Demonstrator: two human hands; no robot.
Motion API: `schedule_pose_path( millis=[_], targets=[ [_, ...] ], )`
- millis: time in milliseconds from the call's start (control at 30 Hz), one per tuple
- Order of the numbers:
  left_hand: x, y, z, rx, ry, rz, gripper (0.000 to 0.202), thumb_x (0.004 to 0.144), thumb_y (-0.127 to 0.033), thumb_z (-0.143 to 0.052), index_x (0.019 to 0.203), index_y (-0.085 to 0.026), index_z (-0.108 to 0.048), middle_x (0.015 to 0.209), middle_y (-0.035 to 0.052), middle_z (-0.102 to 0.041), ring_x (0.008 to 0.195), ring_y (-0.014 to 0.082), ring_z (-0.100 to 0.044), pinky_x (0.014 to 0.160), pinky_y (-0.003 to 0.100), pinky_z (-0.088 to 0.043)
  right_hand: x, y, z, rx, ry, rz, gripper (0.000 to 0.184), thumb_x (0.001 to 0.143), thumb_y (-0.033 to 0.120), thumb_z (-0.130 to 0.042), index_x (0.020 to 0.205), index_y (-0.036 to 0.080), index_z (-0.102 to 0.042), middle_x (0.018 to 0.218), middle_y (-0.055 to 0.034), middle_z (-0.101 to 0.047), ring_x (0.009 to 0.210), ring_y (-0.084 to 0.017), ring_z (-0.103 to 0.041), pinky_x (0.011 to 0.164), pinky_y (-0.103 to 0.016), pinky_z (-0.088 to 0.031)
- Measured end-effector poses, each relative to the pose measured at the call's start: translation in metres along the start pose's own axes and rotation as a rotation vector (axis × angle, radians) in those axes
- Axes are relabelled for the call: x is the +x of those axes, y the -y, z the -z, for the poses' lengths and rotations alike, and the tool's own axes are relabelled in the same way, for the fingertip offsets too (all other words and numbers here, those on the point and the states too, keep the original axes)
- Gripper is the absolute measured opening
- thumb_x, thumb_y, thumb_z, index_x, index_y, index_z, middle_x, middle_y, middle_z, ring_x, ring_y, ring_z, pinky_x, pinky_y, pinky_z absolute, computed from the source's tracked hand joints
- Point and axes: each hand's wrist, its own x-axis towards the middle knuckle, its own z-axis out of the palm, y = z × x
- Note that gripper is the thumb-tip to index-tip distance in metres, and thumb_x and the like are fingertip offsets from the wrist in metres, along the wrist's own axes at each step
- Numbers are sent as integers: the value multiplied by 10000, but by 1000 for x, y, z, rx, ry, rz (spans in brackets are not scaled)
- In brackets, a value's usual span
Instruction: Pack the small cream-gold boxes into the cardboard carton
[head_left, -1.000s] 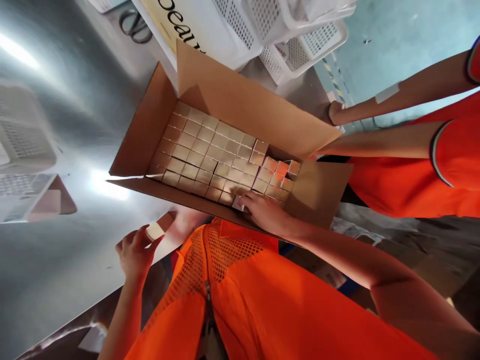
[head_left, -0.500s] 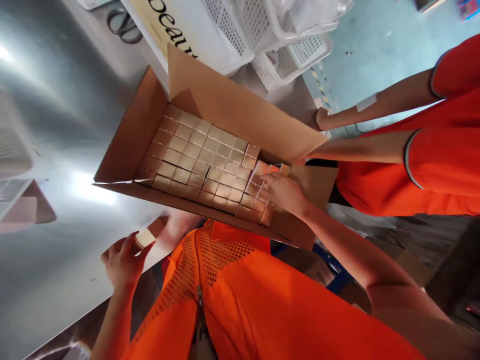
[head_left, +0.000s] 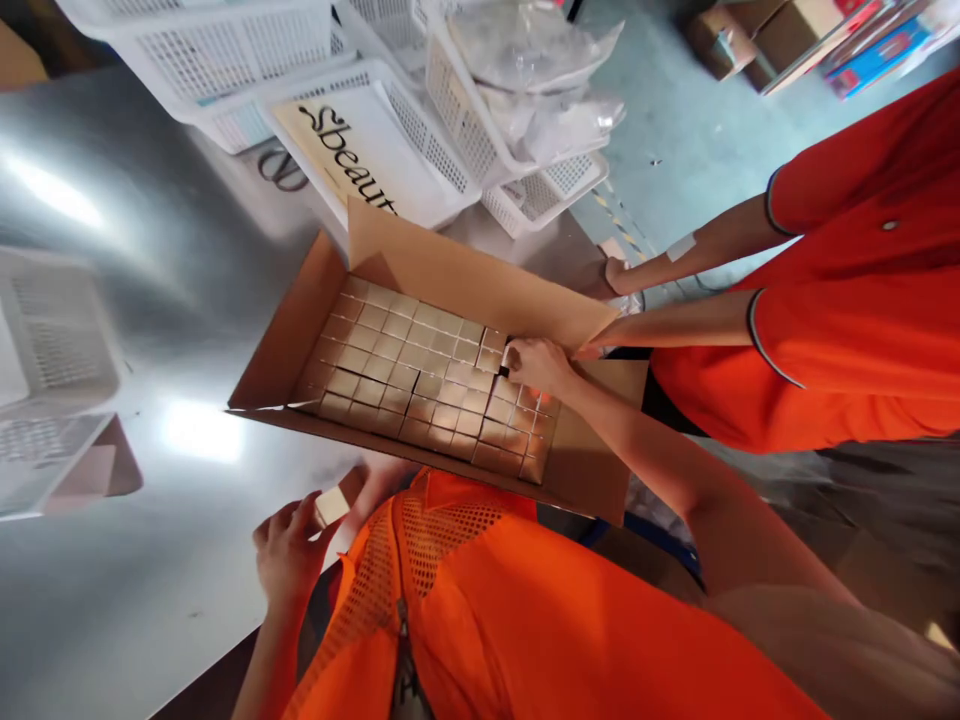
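Here, box (head_left: 331, 507) in left hand (head_left: 291, 550).

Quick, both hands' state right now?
Left hand: closed, holding a small box.
Right hand: fingers bent down at the packed boxes inside the carton; whether its grip holds one cannot be told.

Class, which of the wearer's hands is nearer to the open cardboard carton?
Right. The right hand is over the packed small boxes inside the carton; the left hand is outside it, on the near side, holding a single box.
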Motion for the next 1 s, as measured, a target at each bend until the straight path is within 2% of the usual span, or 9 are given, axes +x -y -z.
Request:
schedule_pose_path(
  millis=[133,300,467,567,733,867,933,1000],
  targets=[
    [-2,3,-4,21,28,45,403,858,-375,-695,1202,-166,-682,1039,117,-668,932,295,-544,829,371,-442,3,-3,5,-25,-107,43,300,826,253,-625,1096,134,-682,1118,-148,-707,1120,-298,-574,954,-377,-390],
    [-3,1,-6,35,78,130,451,843,-391,-719,1247,-196,-668,1084,101,-674,987,311,-522,803,356,-439,-1,-6,11,-37,-184,22,393,842,289,-641,1195,118,-622,1247,-191,-617,1152,-341,-519,954,-431,-363],
    [-2,-4,-5,33,103,190,446,853,-394,-708,1254,-201,-674,1113,101,-673,1013,321,-513,798,362,-449,-19,-1,0,8,-70,130,383,839,452,-682,1146,224,-666,1166,-68,-700,1071,-241,-615,895,-320,-418],
    [0,-8,-1,43,154,242,479,826,-388,-743,1263,-205,-674,1135,95,-675,1045,331,-507,797,363,-459,-25,5,-10,7,8,143,429,762,479,-743,1113,237,-701,1081,-59,-747,995,-248,-664,838,-324,-438],
    [0,-6,0,13,197,244,458,851,-392,-715,1275,-225,-670,1158,89,-672,1049,324,-508,786,365,-471,-25,11,-13,-34,-21,73,366,726,403,-745,1018,185,-717,1012,-128,-756,1005,-311,-648,863,-398,-416],
    [-2,-1,-8,-10,166,218,418,861,-401,-693,1245,-238,-692,1154,100,-672,1058,340,-505,791,383,-471,-27,12,-9,-57,-74,31,257,744,288,-713,982,191,-710,995,-125,-747,1037,-302,-606,852,-400,-393],
    [-2,-4,-7,-6,167,238,411,849,-390,-705,1228,-231,-702,1144,106,-676,1050,347,-509,791,391,-467,-28,13,-7,-58,-93,22,249,773,266,-690,1012,199,-703,1009,-117,-735,1054,-297,-585,857,-399,-385],
    [2,-8,1,-6,187,268,421,823,-359,-731,1216,-208,-710,1134,122,-679,1032,344,-519,803,397,-462,-30,14,-5,-48,-113,10,283,814,279,-667,1083,194,-680,1116,-130,-700,1103,-310,-551,883,-412,-376]
  ],
)
